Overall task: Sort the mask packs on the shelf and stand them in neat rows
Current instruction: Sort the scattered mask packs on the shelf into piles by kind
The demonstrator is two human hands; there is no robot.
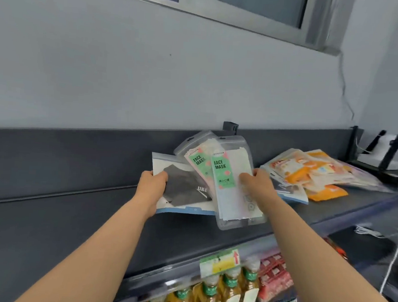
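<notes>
My left hand [151, 185] grips the left edge of a flat pack with a dark grey mask [185, 190], held above the dark shelf [92, 226]. My right hand [257, 184] pinches the right side of a clear pack with a green FACE MASK label [229, 177]. A second FACE MASK pack [197, 155] leans behind it, fanned to the left. The three packs overlap between my hands. A loose pile of orange and white mask packs [310, 171] lies flat on the shelf to the right.
The shelf's dark back panel [73, 160] rises behind the packs. Below the shelf edge stand bottles with green caps [217, 293] and red packets [274, 276]. A price tag [220, 262] hangs on the edge. A black and white device [383, 153] and white cables [397, 250] sit far right.
</notes>
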